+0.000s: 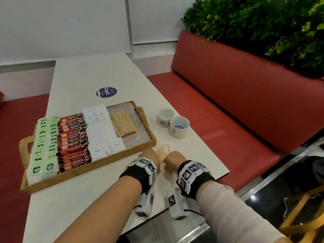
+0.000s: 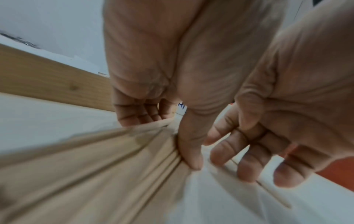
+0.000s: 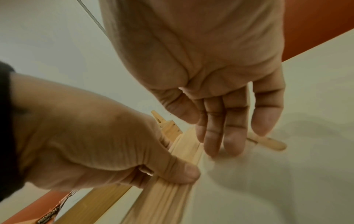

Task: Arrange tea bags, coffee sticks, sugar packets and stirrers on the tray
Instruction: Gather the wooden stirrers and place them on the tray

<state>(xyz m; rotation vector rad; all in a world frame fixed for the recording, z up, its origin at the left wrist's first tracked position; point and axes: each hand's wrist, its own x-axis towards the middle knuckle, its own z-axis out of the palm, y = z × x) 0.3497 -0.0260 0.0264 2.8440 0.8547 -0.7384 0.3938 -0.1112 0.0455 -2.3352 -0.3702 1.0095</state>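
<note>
Both forearms reach forward side by side, each wrist wrapped in a black band carrying white marker blocks. The left hand (image 1: 149,156) is lowered palm down, its thumb (image 2: 188,153) and curled fingers (image 2: 138,115) closed on a bundle of wooden stirrers (image 3: 184,145). The right hand (image 1: 173,159) hovers just beside it, fingers (image 3: 232,128) straight and close together, tips pointing down. The right forearm wears a pale sleeve.
</note>
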